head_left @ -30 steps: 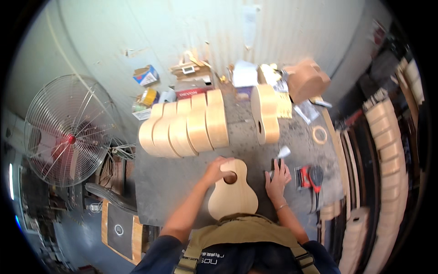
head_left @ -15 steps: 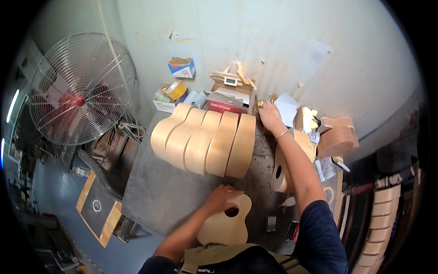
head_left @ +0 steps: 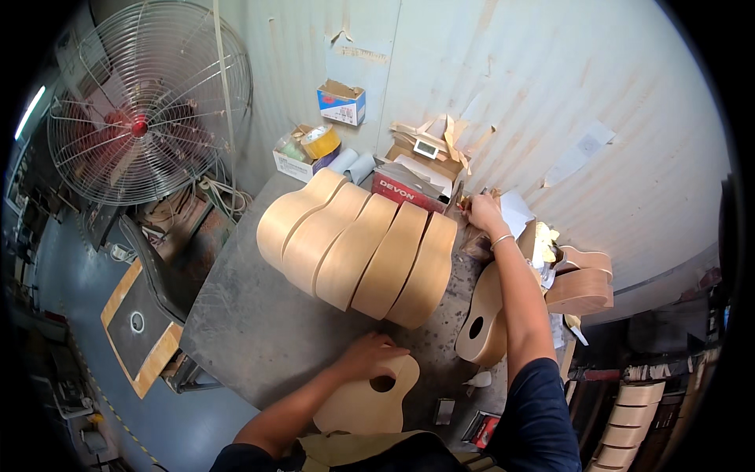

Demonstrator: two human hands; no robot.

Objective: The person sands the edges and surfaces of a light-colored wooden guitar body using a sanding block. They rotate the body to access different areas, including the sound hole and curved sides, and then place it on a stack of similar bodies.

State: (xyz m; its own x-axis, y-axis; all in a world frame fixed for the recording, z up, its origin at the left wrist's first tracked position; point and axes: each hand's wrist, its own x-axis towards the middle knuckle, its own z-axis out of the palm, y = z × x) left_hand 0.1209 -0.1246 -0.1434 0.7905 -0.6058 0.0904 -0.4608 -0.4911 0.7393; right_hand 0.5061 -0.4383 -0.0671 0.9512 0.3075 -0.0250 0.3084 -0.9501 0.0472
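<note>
Your left hand (head_left: 366, 359) still on near guitar body (head_left: 362, 411), on surface (head_left: 236, 322), fingers grasping upper end. Your right hand (head_left: 485, 212), at grey block (head_left: 444, 411) a second ago, now far back; can't tell whether fingers hold anything. Red box (head_left: 426, 201) beside it: white lettering (head_left: 396, 190).

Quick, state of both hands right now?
Left hand: on the wooden guitar body, near its sound hole; grip unclear.
Right hand: fingers bent, right of the red box; cannot tell whether it holds anything.
</note>
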